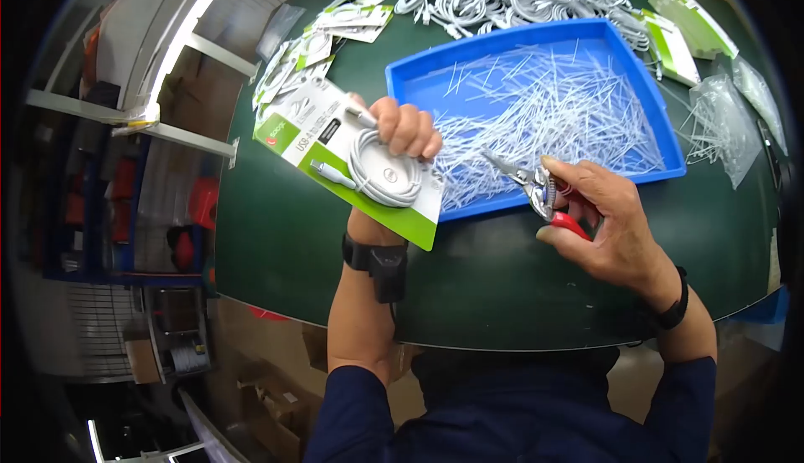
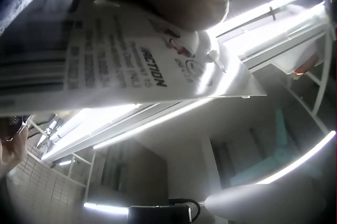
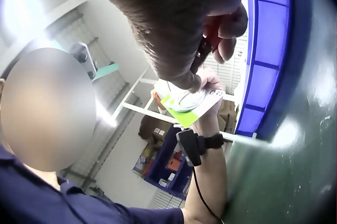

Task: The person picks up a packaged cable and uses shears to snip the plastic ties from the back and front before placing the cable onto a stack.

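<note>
The left hand (image 1: 406,131) grips the USB-A cable card (image 1: 337,153) near the blue tray's (image 1: 675,143) left end, printed front up, presumably keeping the coiled cable visible. The right hand (image 1: 615,222) is curled round red-handled snips (image 1: 536,187), aimed cardward; the tray likely keeps loose white strips (image 1: 548,115) contained.

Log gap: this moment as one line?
left hand: holds white-green cable card; right hand: holds red-handled metal cutters; blue plastic tray: holds thin white strips
</note>
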`<action>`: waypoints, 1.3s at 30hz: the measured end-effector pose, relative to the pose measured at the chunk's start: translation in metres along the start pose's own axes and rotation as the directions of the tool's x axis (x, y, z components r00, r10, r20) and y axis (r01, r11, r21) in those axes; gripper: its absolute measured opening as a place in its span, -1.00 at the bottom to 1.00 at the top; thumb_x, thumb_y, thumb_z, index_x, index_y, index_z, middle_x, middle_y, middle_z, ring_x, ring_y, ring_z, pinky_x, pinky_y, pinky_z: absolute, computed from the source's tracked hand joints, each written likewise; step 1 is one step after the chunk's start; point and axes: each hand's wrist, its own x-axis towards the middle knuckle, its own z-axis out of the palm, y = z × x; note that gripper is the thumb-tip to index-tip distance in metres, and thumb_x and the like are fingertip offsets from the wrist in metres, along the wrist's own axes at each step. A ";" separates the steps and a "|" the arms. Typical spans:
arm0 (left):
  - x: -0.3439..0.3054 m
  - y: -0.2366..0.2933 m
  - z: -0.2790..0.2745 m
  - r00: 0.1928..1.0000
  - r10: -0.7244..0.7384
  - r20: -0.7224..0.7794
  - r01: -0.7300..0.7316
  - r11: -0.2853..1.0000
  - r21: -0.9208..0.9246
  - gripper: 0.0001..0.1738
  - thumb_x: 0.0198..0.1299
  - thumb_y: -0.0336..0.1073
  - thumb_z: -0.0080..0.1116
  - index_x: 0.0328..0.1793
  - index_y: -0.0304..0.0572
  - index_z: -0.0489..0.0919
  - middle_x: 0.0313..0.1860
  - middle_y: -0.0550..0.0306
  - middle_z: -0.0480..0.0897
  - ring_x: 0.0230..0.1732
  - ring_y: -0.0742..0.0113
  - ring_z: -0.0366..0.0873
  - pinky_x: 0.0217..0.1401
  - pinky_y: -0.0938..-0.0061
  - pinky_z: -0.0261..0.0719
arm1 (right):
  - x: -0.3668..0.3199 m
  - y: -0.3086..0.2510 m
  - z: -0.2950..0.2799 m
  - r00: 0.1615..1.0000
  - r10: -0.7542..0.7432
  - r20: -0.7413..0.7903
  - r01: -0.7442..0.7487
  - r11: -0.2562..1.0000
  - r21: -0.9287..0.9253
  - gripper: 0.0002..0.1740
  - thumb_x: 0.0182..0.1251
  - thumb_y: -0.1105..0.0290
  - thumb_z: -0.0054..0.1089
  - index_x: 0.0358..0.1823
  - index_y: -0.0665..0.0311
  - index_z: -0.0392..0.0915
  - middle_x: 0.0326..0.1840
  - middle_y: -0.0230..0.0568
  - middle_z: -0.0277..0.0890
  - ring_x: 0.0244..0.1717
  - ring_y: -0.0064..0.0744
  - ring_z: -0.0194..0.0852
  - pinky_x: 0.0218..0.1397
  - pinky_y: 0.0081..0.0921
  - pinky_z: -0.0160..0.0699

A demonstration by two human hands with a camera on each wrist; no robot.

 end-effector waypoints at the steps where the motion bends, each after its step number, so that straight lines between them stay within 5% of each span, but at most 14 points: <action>1: 0.001 -0.004 0.003 0.999 -0.043 0.022 0.043 0.999 -0.013 -0.36 0.76 0.11 -0.44 -0.36 -0.02 0.43 -0.50 0.31 0.30 -0.34 0.35 0.20 -0.14 0.35 0.36 | -0.002 -0.006 0.002 0.998 0.040 0.056 -0.041 0.999 0.005 -0.18 0.02 0.49 0.64 0.42 0.33 0.58 -0.27 -0.22 0.56 -0.40 -0.43 0.47 -0.28 -0.46 0.54; 5: 0.006 -0.010 0.011 0.982 -0.119 0.148 0.117 0.993 0.020 -0.31 0.76 0.14 -0.52 -0.37 0.01 0.46 -0.49 0.30 0.38 -0.34 0.35 0.25 -0.13 0.32 0.44 | -0.008 -0.010 0.011 0.986 0.000 0.166 0.007 0.999 -0.040 -0.21 0.05 0.40 0.67 0.38 0.32 0.56 -0.22 -0.11 0.59 -0.24 -0.15 0.68 -0.18 -0.29 0.66; 14: 0.011 -0.013 -0.001 0.935 -0.186 0.302 0.166 0.982 0.093 -0.19 0.73 0.27 -0.69 -0.35 0.02 0.50 -0.45 0.24 0.41 -0.34 0.30 0.35 -0.05 0.28 0.53 | -0.008 -0.014 0.014 0.981 0.005 0.195 0.007 0.998 -0.059 -0.21 0.04 0.40 0.66 0.37 0.32 0.55 -0.22 -0.12 0.59 -0.23 -0.16 0.68 -0.18 -0.29 0.67; 21: 0.002 -0.033 0.020 0.995 -0.091 0.035 0.089 0.995 0.034 -0.17 0.75 0.18 -0.62 -0.49 0.06 0.54 -0.11 0.14 0.58 0.15 0.13 0.47 0.48 0.11 0.36 | -0.005 -0.009 0.010 0.996 0.004 0.091 0.008 0.992 -0.126 -0.20 0.04 0.43 0.65 0.38 0.31 0.54 -0.24 -0.12 0.56 -0.24 -0.15 0.66 -0.19 -0.28 0.66; 24: -0.002 -0.038 0.029 0.991 -0.110 -0.074 0.107 0.994 -0.038 -0.18 0.75 0.17 -0.61 -0.50 0.07 0.53 -0.12 0.15 0.58 0.16 0.14 0.49 0.50 0.11 0.38 | -0.005 -0.009 0.007 0.996 -0.013 0.083 0.029 0.981 -0.191 -0.20 0.03 0.43 0.65 0.38 0.30 0.55 -0.23 -0.12 0.56 -0.25 -0.14 0.64 -0.20 -0.26 0.65; 35: -0.007 -0.041 0.010 0.988 -0.143 -0.056 0.148 0.985 0.091 -0.18 0.74 0.21 -0.58 -0.53 0.02 0.45 -0.10 0.10 0.57 0.20 0.13 0.46 0.52 0.11 0.38 | -0.006 -0.005 0.008 0.991 -0.016 0.135 0.055 0.954 -0.294 -0.23 0.04 0.39 0.65 0.35 0.29 0.57 -0.26 -0.16 0.51 -0.27 -0.12 0.57 -0.24 -0.22 0.59; 39: -0.012 -0.048 0.006 0.992 -0.082 -0.101 0.101 0.973 0.207 -0.42 0.70 0.18 -0.26 -0.34 0.05 0.51 -0.31 0.30 0.47 0.13 0.25 0.51 0.43 0.10 0.60 | -0.006 -0.002 0.008 0.991 -0.060 0.124 0.102 0.923 -0.372 -0.15 -0.05 0.51 0.66 0.40 0.25 0.56 -0.22 -0.17 0.51 -0.26 -0.18 0.59 -0.25 -0.27 0.59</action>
